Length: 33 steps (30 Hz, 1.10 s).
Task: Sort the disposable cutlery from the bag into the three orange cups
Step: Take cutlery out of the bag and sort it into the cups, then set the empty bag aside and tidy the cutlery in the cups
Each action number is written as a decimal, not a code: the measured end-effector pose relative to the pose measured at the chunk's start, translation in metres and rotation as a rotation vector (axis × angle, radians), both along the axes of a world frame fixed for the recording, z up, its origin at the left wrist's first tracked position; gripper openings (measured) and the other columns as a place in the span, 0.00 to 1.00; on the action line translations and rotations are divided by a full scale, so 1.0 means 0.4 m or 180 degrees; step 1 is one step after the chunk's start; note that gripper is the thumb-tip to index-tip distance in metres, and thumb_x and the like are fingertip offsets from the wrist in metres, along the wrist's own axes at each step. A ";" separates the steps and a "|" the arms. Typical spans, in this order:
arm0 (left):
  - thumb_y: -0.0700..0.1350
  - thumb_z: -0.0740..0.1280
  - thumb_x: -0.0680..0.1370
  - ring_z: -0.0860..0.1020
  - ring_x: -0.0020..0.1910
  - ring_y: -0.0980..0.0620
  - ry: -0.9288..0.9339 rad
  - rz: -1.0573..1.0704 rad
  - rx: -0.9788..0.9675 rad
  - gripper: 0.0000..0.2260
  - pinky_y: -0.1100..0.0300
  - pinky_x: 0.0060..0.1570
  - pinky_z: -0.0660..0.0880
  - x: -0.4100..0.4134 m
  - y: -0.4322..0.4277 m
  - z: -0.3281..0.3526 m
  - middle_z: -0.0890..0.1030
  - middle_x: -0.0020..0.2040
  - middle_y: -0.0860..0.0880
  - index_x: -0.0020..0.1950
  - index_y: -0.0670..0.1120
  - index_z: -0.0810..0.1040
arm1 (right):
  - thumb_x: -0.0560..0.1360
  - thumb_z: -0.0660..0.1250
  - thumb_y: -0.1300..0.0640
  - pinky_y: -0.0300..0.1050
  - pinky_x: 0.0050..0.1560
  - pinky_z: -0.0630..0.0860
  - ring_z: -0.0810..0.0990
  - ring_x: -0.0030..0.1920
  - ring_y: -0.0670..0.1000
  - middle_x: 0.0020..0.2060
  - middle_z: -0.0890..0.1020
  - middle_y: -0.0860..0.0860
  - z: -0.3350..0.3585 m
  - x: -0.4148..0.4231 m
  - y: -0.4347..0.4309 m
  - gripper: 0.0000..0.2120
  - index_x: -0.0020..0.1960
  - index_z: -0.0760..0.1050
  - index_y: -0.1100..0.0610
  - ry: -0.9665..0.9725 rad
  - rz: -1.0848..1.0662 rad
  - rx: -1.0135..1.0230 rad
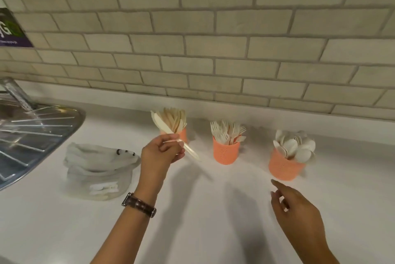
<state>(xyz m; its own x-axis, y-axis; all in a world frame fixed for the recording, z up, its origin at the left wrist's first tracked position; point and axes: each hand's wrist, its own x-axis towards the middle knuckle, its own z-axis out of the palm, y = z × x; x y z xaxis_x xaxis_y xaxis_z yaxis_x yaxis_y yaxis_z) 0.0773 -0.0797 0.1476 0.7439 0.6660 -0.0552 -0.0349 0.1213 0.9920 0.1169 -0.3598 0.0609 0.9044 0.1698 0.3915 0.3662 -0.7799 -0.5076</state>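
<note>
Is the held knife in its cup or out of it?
Out: the left hand pinches the knife, in front of the knife cup.

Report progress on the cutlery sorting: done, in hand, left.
Done: the knife cup, fork cup and spoon cup each look well filled. In hand: the left hand pinches one knife by the knife cup; the right hand hovers empty. Left: a few pale pieces show through the bag.

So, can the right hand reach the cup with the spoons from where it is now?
Probably yes: the right hand is open and holds nothing, the spoon cup stands just beyond it, and only bare counter lies between them.
</note>
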 end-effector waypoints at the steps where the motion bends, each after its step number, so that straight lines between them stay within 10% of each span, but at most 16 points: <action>1: 0.31 0.70 0.71 0.81 0.31 0.53 -0.0112 0.0083 0.0137 0.13 0.58 0.42 0.82 0.010 0.033 0.006 0.82 0.34 0.44 0.53 0.41 0.74 | 0.63 0.77 0.67 0.31 0.26 0.66 0.72 0.35 0.47 0.31 0.75 0.42 -0.017 -0.012 0.013 0.18 0.51 0.83 0.56 -0.0099 0.0090 -0.0114; 7: 0.34 0.70 0.72 0.82 0.39 0.50 -0.0417 0.0130 0.0873 0.27 0.57 0.46 0.79 0.097 0.235 0.008 0.82 0.37 0.47 0.67 0.45 0.63 | 0.58 0.80 0.65 0.28 0.27 0.67 0.72 0.24 0.42 0.29 0.80 0.41 -0.087 -0.093 0.146 0.18 0.44 0.84 0.51 0.0086 0.0357 -0.0440; 12: 0.36 0.66 0.75 0.81 0.35 0.52 -0.0144 -0.0453 0.1231 0.03 0.51 0.45 0.79 0.199 0.356 -0.040 0.78 0.29 0.52 0.46 0.41 0.78 | 0.60 0.79 0.65 0.25 0.31 0.66 0.75 0.26 0.41 0.33 0.83 0.41 -0.092 -0.153 0.283 0.16 0.44 0.84 0.51 0.0159 0.0155 -0.0256; 20: 0.41 0.64 0.75 0.80 0.27 0.44 0.1049 -0.1208 0.1932 0.07 0.50 0.30 0.81 0.222 0.350 -0.151 0.81 0.34 0.42 0.38 0.41 0.78 | 0.69 0.68 0.58 0.25 0.34 0.66 0.75 0.29 0.42 0.36 0.83 0.40 -0.066 -0.208 0.422 0.09 0.47 0.83 0.50 0.0261 -0.0110 -0.0163; 26: 0.41 0.67 0.76 0.79 0.33 0.47 0.0499 -0.1044 0.1489 0.19 0.67 0.25 0.75 0.171 0.394 -0.132 0.80 0.54 0.48 0.67 0.43 0.72 | 0.71 0.65 0.55 0.27 0.37 0.68 0.77 0.39 0.44 0.38 0.84 0.42 -0.015 -0.181 0.523 0.10 0.49 0.83 0.50 0.0304 0.0096 -0.0111; 30: 0.40 0.66 0.76 0.79 0.35 0.51 0.0121 -0.0699 0.1489 0.09 0.65 0.36 0.78 0.022 0.489 -0.100 0.83 0.47 0.50 0.55 0.49 0.80 | 0.75 0.65 0.49 0.29 0.44 0.69 0.78 0.42 0.42 0.46 0.83 0.43 0.005 -0.154 0.641 0.12 0.57 0.80 0.49 0.0786 0.0558 -0.0187; 33: 0.42 0.66 0.76 0.80 0.39 0.59 0.0284 -0.0249 0.1467 0.06 0.72 0.42 0.75 -0.111 0.589 -0.111 0.83 0.44 0.54 0.48 0.52 0.81 | 0.73 0.65 0.40 0.37 0.62 0.65 0.70 0.64 0.46 0.64 0.74 0.44 0.009 -0.142 0.768 0.25 0.67 0.71 0.48 0.1039 0.1173 -0.0419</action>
